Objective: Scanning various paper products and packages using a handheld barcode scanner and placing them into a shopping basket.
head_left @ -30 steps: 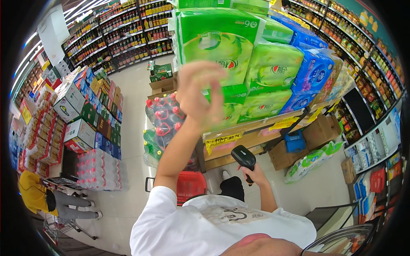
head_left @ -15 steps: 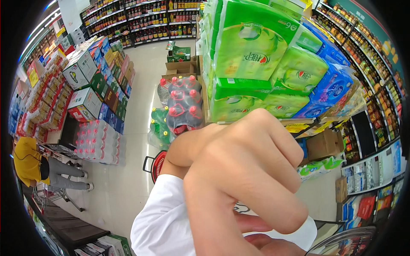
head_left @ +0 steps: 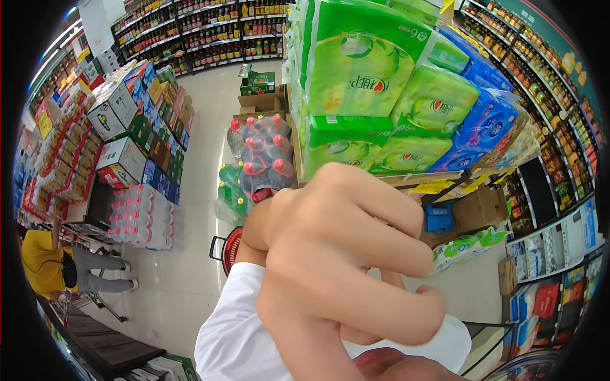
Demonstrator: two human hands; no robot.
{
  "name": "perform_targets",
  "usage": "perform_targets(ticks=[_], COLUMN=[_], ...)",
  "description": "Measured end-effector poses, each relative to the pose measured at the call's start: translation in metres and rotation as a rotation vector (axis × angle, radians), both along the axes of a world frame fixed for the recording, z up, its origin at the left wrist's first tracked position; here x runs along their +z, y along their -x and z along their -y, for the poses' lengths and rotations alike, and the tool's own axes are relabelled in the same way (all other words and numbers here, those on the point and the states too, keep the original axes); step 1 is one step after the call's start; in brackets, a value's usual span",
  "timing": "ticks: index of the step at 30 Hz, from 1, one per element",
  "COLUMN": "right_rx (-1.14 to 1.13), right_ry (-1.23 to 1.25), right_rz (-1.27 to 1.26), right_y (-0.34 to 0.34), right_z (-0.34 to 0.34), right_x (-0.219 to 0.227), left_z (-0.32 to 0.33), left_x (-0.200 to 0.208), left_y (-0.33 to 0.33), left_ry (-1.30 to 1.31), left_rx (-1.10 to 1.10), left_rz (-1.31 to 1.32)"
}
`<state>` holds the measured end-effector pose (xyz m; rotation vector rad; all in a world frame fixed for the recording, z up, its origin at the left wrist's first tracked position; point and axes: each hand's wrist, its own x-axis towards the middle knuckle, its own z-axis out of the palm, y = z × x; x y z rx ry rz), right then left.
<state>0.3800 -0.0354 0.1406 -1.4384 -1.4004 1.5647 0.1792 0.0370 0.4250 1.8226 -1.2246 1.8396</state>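
Note:
My left hand (head_left: 346,254) fills the middle of the view, very close, with its back turned up. A white sleeve (head_left: 232,324) covers that arm, and the forearm bends up and behind the hand. The fingers curl toward the right, with small gaps between them. Most fingertips and the palm are hidden, so anything held there cannot be made out. Beyond the hand stands a stack of green tissue packs (head_left: 365,60). A shrink-wrapped pack of dark bottles with red caps (head_left: 267,149) is seen past the wrist. My right hand is not in view.
A red basket (head_left: 233,251) with a black handle sits left of my arm. A person in yellow (head_left: 44,263) stands beside a cart (head_left: 95,301) at the left. Stacked cartons (head_left: 121,162) and wrapped bottles (head_left: 143,216) flank the aisle. Shelves (head_left: 559,101) curve along the right.
My left hand has shifted slightly left, and its fingers have spread a little. The surrounding goods appear shifted slightly left in the view. The person in yellow now has an arm reaching up.

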Motion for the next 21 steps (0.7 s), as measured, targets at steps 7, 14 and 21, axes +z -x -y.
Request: perform_targets(ticks=[7,14,21], right_rx=[-0.108,-0.191,-0.157], right_ry=[0.117,0.192,0.308], right_rz=[0.03,0.257,0.503], right_y=[-0.018,-0.022,-0.021], right_z=[-0.011,0.022,0.045], right_x=[-0.105,-0.15,-0.228], left_z=[-0.04,-0.084,0.192], left_x=[-0.054,-0.442,-0.754], left_y=[0.041,0.099,0.242], left_ry=[0.369,1.607,1.939], left_rx=[0.468,0.653,1.314], left_rz=[-0.198,-0.657,-1.263])
